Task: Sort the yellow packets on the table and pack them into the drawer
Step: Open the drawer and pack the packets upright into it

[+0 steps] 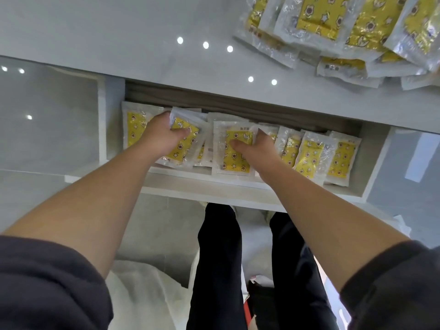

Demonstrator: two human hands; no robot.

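An open white drawer below the table edge holds a row of yellow packets in clear wrappers. My left hand grips a tilted yellow packet near the drawer's left end, thumb on its face. My right hand holds an upright yellow packet in the drawer's middle, thumb on its front and fingers behind it. More packets stand to the right in the drawer, and one lies at the far left. A loose pile of yellow packets lies on the white table at the top right.
The glossy white table top reflects ceiling lights. The drawer's dark back wall sits under the table edge. My legs in black trousers stand below the drawer on a grey tiled floor. White cloth lies at my feet.
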